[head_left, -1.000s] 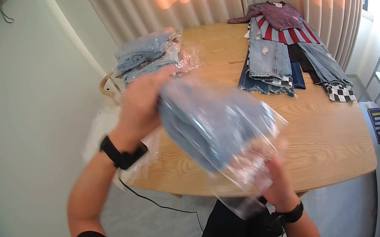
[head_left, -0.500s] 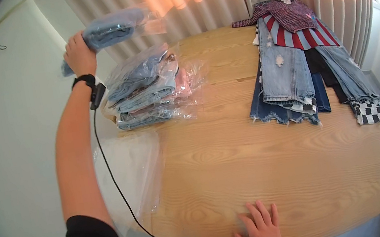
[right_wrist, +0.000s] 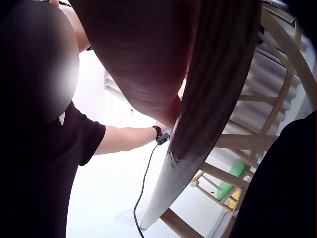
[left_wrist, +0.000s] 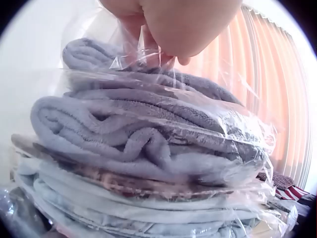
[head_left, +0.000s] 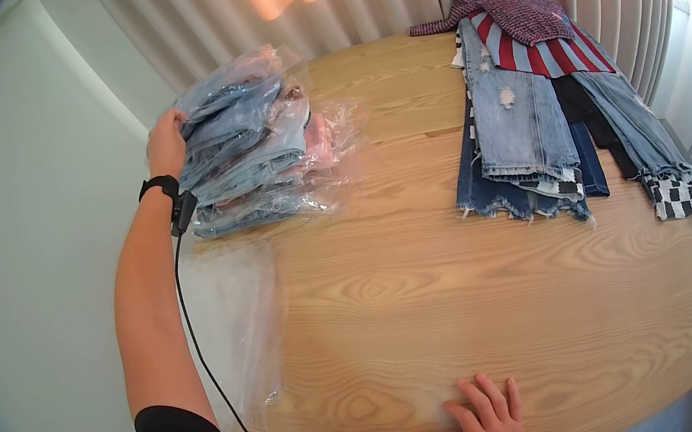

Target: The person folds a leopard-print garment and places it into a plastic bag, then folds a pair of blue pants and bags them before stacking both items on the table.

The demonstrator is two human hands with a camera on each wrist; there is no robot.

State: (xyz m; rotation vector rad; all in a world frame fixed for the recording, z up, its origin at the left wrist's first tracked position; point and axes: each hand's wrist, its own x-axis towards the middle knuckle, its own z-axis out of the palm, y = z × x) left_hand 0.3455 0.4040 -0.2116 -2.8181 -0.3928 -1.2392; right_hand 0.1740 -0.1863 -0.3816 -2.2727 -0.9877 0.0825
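Observation:
A pile of folded garments in clear plastic bags (head_left: pixel 249 154) stands at the table's far left, mostly light blue with some pink. My left hand (head_left: pixel 166 145) is at the pile's upper left, holding the top bagged garment (head_left: pixel 235 74). Seen from the left wrist, the fingers (left_wrist: pixel 151 49) bend down onto that bag's plastic, over soft, blue-grey folded fabric (left_wrist: pixel 91 53). More plush folds (left_wrist: pixel 99 134) lie right below it. At the near table edge, my right hand (head_left: pixel 487 430) rests on the wood with fingers spread; its own wrist view mostly shows the table's underside.
Flat clear plastic bags (head_left: pixel 241 325) lie on the left side of the wooden table (head_left: pixel 489 302). Jeans (head_left: pixel 521 113), a striped piece (head_left: pixel 534 52) and a purple knit top (head_left: pixel 523 12) are laid out at the far right. A black cable (head_left: pixel 205 358) hangs from my left wrist.
The bagged garment left both hands' shared grip, rose in my left hand, and has come down onto the pile. My right hand let go of it and moved to the table edge.

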